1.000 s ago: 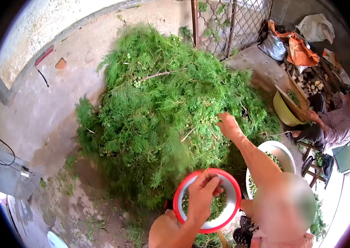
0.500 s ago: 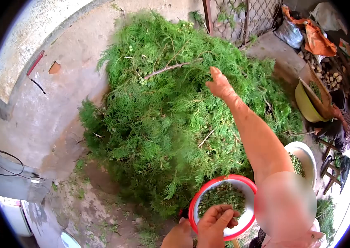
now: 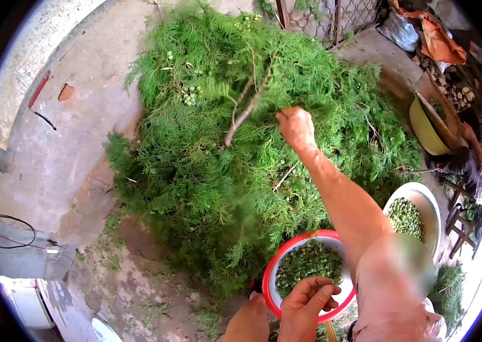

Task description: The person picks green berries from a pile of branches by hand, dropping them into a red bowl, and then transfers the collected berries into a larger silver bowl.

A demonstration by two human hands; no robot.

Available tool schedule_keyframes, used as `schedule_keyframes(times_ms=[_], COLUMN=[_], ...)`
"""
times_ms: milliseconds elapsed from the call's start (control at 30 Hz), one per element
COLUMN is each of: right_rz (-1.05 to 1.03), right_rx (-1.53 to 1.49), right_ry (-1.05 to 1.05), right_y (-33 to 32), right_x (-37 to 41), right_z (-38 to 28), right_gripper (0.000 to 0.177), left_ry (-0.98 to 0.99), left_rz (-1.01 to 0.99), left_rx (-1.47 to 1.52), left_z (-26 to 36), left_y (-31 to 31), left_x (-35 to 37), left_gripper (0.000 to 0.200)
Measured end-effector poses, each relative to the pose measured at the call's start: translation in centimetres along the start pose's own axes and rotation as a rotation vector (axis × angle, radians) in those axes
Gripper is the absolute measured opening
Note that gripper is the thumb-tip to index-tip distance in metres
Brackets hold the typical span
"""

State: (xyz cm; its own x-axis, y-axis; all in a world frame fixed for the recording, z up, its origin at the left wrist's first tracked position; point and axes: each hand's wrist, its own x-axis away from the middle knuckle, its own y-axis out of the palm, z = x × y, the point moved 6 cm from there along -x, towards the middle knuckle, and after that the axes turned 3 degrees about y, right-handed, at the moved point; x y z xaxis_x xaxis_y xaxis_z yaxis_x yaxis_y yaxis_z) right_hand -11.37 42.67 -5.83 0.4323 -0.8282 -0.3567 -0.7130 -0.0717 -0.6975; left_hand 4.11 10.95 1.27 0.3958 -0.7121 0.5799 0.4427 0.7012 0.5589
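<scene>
My right hand is closed, knuckles up, over the large pile of green conifer branches. It appears to grip the leafy part of an evergreen branch, whose bare woody stem slants just left of my fingers. Foliage hides the exact hold. At the bottom, my left hand is closed, thumb pressed to the curled fingers; whatever lies in them is hidden. It is above the near side of a red-rimmed white basin, which holds small green pieces.
A pale basin of green cones stands at right. Beyond it, another person's hand touches a woven tray by a yellow-green basin. A wire-mesh gate, firewood and an orange sack are at the back right.
My right hand has gone from fingers extended to closed and moved slightly lower. The woody branch has swung from nearly level to steeply slanted. My left hand stays pinched over the basin.
</scene>
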Motion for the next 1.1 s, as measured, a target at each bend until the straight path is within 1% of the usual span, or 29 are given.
schedule_keyframes(times_ms=[67, 100, 133, 167, 200, 233, 267, 300, 333, 400, 467, 567, 600, 667, 733, 767, 867, 900, 1000, 1067, 1100], right_rz=[-0.040, -0.103, -0.038, -0.113, -0.187, -0.113, -0.212, -0.189, -0.267, -0.356, -0.445, -0.483, -0.460, -0.536, -0.675, -0.727, -0.554, -0.624, -0.454, -0.217, -0.255], right_rx=[-0.039, -0.045, 0.054, 0.044, 0.038, -0.001, -0.008, -0.021, 0.052, -0.012, 0.065, 0.150, 0.153, 0.187, 0.253, 0.242, 0.104, 0.060, -0.233, -0.340, -0.230], right_ry=[0.058, 0.005, -0.218, -0.160, -0.100, -0.197, -0.083, -0.137, -0.161, -0.124, -0.087, -0.135, -0.212, -0.248, -0.294, -0.277, -0.338, -0.348, -0.428, -0.411, -0.382], right_y=[-0.8, -1.7, -1.9, -1.7, -1.5, -2.3, -1.9, -1.7, 0.2, 0.7, 2.2, 4.0, 4.2, 5.7, 6.3, 6.9, 7.8, 6.7, 5.4, 4.2, 2.8], right_x=[2.2, 3.6, 5.1, 6.5, 8.1, 9.9, 11.4, 13.2, 14.8, 17.8, 19.9, 23.1, 24.0, 26.3, 27.8, 28.7, 30.4, 30.2, 28.9, 28.0, 26.5], right_z=[-0.2, -1.4, -2.3, -2.6, -2.9, -4.1, -4.4, -4.9, -4.6, -5.4, -5.7, -5.9, -6.8, -7.7, -9.3, -9.7, -10.2, -10.9, -10.0, -8.3, -8.7], right_gripper=[0.022, 0.023, 0.024, 0.014, 0.008, 0.010, 0.009, 0.008, 0.007, 0.006, 0.007, 0.011, 0.013, 0.014, 0.015, 0.016, 0.018, 0.021, 0.023, 0.026, 0.034], left_ry=[-0.031, -0.047, -0.063, -0.078, -0.053, -0.028, -0.006, 0.032, 0.056, 0.099, 0.134, 0.175, 0.178, 0.180, 0.178, 0.170, 0.161, 0.162, 0.162, 0.152, 0.143], left_rz=[0.025, 0.027, 0.028, 0.026, 0.032, 0.037, 0.046, 0.034, 0.039, 0.053, 0.071, 0.039, 0.045, 0.057, 0.045, 0.050, 0.054, 0.060, 0.055, 0.050, 0.041], left_rx=[-0.008, 0.004, 0.015, 0.003, 0.010, 0.015, 0.022, 0.047, 0.072, 0.113, 0.114, 0.117, 0.130, 0.151, 0.167, 0.167, 0.168, 0.169, 0.181, 0.146, 0.136], left_z=[0.1, 0.1, -0.1, -0.6, -0.5, -0.2, 0.0, 0.0, 0.0, 0.2, 0.5, 0.9, 1.0, 1.1, 1.2, 1.2, 1.5, 1.6, 1.7, 1.5, 1.6], left_y=[0.3, 0.4, 0.3, -0.1, 0.0, 0.2, 0.2, 0.0, -0.1, -0.6, -0.8, -0.9, -0.9, -0.7, -0.4, -0.4, -0.3, -0.4, -0.5, -0.4, -0.4], left_x=[0.2, 0.1, 0.0, -0.2, -0.3, -0.4, -0.5, -0.5, -0.7, -0.9, -0.9, -0.7, -0.8, -0.9, -1.0, -1.0, -1.2, -1.3, -1.3, -1.3, -1.2], left_gripper=[0.007, 0.007, 0.007, 0.007, 0.009, 0.011, 0.013, 0.015, 0.014, 0.012, 0.011, 0.010, 0.010, 0.010, 0.010, 0.010, 0.011, 0.011, 0.014, 0.015, 0.014])
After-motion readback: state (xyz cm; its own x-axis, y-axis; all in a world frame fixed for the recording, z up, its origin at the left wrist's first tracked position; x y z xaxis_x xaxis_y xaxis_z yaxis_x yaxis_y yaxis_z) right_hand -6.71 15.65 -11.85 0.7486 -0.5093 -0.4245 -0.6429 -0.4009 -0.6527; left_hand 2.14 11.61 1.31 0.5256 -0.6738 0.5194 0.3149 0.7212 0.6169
